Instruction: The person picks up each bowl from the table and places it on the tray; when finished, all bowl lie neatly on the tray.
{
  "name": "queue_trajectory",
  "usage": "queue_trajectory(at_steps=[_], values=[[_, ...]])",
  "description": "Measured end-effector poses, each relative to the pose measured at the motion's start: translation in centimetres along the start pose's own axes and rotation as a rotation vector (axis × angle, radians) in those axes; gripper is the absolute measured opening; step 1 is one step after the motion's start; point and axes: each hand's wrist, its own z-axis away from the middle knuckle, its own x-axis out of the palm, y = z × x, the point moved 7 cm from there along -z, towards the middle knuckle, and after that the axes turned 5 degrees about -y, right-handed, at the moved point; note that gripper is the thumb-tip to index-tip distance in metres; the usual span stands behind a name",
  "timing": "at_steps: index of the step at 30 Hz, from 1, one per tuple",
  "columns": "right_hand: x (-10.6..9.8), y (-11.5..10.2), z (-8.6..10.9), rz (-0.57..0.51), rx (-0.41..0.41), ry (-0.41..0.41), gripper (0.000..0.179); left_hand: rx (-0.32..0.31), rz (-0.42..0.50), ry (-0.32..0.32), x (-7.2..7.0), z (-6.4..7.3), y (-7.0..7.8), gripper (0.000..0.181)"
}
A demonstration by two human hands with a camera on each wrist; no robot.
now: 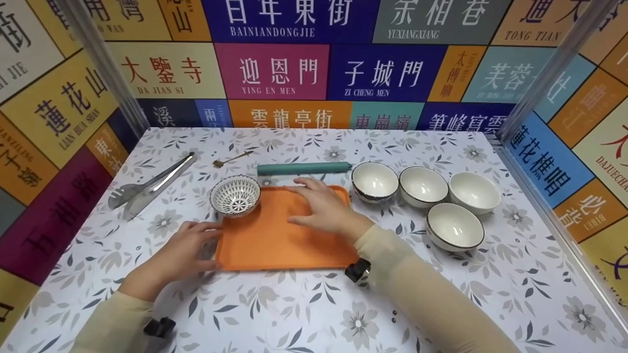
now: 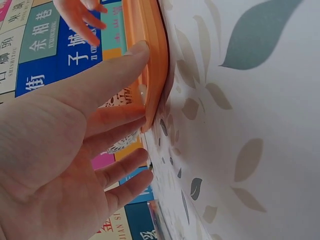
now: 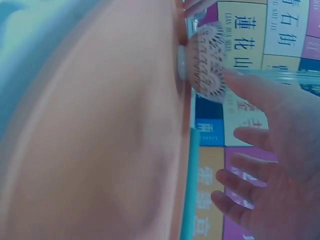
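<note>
An orange tray (image 1: 274, 245) lies in the middle of the table. On its far left corner stands a small bowl (image 1: 235, 196) with a dark pattern. My left hand (image 1: 189, 252) is at the tray's left edge; in the left wrist view the thumb (image 2: 127, 60) touches the rim and the fingers extend beside it. My right hand (image 1: 328, 208) is over the right part of the tray, fingers spread and holding nothing. In the right wrist view the same patterned bowl (image 3: 207, 62) shows beyond the hand's thumb.
Several white bowls with dark rims, including the nearest one (image 1: 455, 228), stand to the right. Behind the tray lies a green rolled item (image 1: 304, 168). Metal tongs (image 1: 152, 186) and a small brownish fork-like utensil (image 1: 233, 159) lie at the far left. Printed panels (image 1: 279, 71) enclose the table.
</note>
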Motion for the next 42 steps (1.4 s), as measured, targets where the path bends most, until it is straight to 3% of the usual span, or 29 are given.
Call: queue_trajectory(at_steps=[7, 20, 28, 42], values=[[-2.3, 1.9, 3.3, 0.084, 0.021, 0.037, 0.070, 0.004, -0.010, 0.003, -0.1, -0.2, 0.0, 0.068], [-5.8, 5.3, 9.8, 0.067, 0.018, 0.138, 0.059, 0.020, -0.032, 0.027, -0.1, 0.1, 0.1, 0.068], [-7.7, 8.2, 13.9, 0.070, 0.072, 0.212, 0.053, 0.014, -0.033, 0.017, 0.1, 0.0, 0.1, 0.070], [-9.8, 12.2, 19.1, 0.113, 0.180, 0.244, 0.059, 0.005, -0.029, 0.012, 0.0, -0.2, 0.3, 0.072]])
